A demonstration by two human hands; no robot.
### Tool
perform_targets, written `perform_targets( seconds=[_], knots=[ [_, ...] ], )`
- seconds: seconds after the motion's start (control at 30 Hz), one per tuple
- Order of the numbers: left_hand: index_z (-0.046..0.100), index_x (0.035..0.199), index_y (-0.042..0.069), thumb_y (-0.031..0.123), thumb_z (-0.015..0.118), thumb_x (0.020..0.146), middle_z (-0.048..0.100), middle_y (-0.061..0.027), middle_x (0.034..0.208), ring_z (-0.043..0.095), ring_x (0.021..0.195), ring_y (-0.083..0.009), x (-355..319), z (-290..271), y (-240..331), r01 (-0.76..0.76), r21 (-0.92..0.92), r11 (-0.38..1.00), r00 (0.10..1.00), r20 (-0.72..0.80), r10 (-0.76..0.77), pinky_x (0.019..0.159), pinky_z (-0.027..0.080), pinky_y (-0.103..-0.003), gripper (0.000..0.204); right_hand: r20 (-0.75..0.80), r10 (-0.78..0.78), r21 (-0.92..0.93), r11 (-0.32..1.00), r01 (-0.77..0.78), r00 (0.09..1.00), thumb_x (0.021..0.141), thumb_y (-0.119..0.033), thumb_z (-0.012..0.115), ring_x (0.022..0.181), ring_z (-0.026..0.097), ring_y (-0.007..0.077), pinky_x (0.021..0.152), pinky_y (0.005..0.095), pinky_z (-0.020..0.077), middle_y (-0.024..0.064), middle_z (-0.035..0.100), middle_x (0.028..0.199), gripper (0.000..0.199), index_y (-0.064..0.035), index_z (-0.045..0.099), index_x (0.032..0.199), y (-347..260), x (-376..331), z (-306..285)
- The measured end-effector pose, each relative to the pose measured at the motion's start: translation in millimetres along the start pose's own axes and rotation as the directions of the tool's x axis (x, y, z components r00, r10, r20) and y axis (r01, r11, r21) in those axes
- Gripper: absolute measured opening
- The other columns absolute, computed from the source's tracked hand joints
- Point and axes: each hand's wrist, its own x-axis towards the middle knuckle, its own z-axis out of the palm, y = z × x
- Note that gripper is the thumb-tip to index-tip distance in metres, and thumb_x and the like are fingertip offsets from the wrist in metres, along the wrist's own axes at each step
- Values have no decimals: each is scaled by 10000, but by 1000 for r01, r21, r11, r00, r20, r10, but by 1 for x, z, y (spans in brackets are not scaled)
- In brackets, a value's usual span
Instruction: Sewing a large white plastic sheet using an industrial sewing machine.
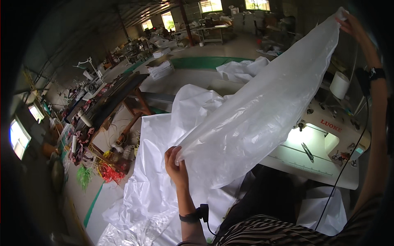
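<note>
A large translucent white plastic sheet [254, 119] hangs stretched on a slant between my two hands. My left hand [176, 166] grips its lower left edge, low and near the middle of the view. High at the far right, my raised right hand [349, 25] is closed on the sheet's upper corner. Behind and below spreads more white sheeting [158, 139], draped down to the floor in creased folds. To the right, partly behind the sheet, stands a white sewing machine [328, 127] with its work light on. Small thread snips [307, 152] lie on its bed.
A white thread cone [340, 85] stands behind the machine. On the left is a dark-topped workbench [117, 96] with cloth scraps, and red stringy scraps [111, 173] lie below it. A paper stack [161, 69] sits farther back. A black cable [342, 168] runs past my right arm.
</note>
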Motion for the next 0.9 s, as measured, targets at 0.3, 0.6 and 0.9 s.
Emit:
perform_targets(
  seconds=[0.3, 0.6, 0.9],
  knots=[
    [684, 831, 15, 152, 447, 970, 678, -54, 840, 595, 842, -162, 35, -21, -59, 519, -267, 812, 699, 680, -223, 865, 420, -293, 308, -51, 23, -29, 999, -25, 998, 961, -425, 577, 1158, 619, 145, 863, 266, 527, 12, 516, 1353, 493, -161, 461, 1361, 12, 9, -32],
    [688, 958, -16, -3, 659, 836, 656, -38, 918, 608, 923, -157, 54, -19, -60, 522, -280, 806, 764, 574, -296, 874, 430, -234, 126, -163, 59, -19, 998, -63, 985, 952, -424, 594, 1123, 639, 141, 818, 266, 518, 4, 495, 1380, 469, -178, 493, 1338, 31, 14, -44],
    [695, 955, -40, 58, 602, 899, 630, -48, 1085, 584, 1025, -170, 78, -36, -40, 424, -364, 829, 818, 547, -178, 916, 438, -272, 146, -141, 44, -7, 999, -45, 989, 913, -426, 658, 1033, 680, 141, 732, 256, 534, -49, 580, 1071, 380, -188, 566, 1195, 52, 12, -70]
  ],
)
